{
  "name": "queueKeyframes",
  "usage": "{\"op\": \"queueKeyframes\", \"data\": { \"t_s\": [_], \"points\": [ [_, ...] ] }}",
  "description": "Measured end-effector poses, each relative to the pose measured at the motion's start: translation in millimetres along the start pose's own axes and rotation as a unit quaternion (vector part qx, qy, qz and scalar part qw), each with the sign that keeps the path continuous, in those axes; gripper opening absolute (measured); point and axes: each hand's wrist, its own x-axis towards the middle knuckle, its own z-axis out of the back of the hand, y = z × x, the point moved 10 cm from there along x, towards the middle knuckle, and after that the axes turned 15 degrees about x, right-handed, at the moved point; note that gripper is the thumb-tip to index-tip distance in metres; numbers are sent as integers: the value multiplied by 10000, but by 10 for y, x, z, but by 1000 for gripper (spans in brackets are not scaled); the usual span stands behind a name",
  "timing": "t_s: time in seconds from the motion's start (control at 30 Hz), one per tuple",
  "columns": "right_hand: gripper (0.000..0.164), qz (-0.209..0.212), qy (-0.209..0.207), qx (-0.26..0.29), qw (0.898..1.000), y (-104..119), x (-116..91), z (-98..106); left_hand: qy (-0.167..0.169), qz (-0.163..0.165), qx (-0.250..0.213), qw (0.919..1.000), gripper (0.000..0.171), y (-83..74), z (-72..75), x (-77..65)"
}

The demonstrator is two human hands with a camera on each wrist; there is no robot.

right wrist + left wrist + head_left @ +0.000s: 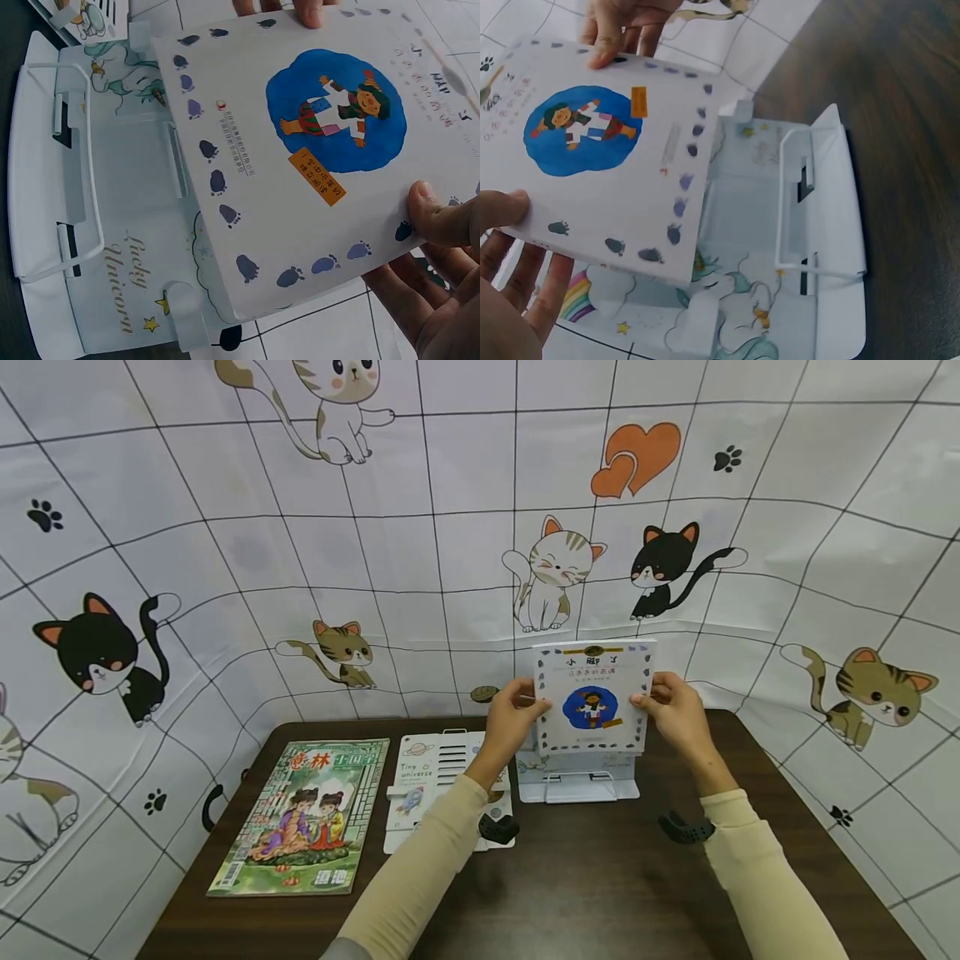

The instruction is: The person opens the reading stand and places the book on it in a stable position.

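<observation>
A white picture book with a blue cover patch and a border of footprints is held upright between both hands. My left hand pinches its left edge, thumb on the front cover and fingers behind. On the opposite edge my right hand grips it the same way. Just below and behind the book stands a white unicorn-print book stand. Its wire page holder and front ledge show in the left wrist view. The book overlaps much of the stand's back panel in the right wrist view.
Left of the stand lies a second, flat white stand printed "Tiny universe", partly behind my left sleeve. A green magazine lies at the table's left. The dark wooden table backs onto a cat-print wall sheet.
</observation>
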Motion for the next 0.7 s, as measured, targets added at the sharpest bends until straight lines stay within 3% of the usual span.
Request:
{"op": "queueKeyframes", "data": {
  "t_s": [0.23,0.7],
  "points": [
    [37,53,-124,58,9999,42,3,-52,-100,-204,85,9997,23,-44,85,20],
    [24,296,-178,-335,9988,-55,5,-91,-76,-114,223,9997,24,112,46,14]
  ]
}}
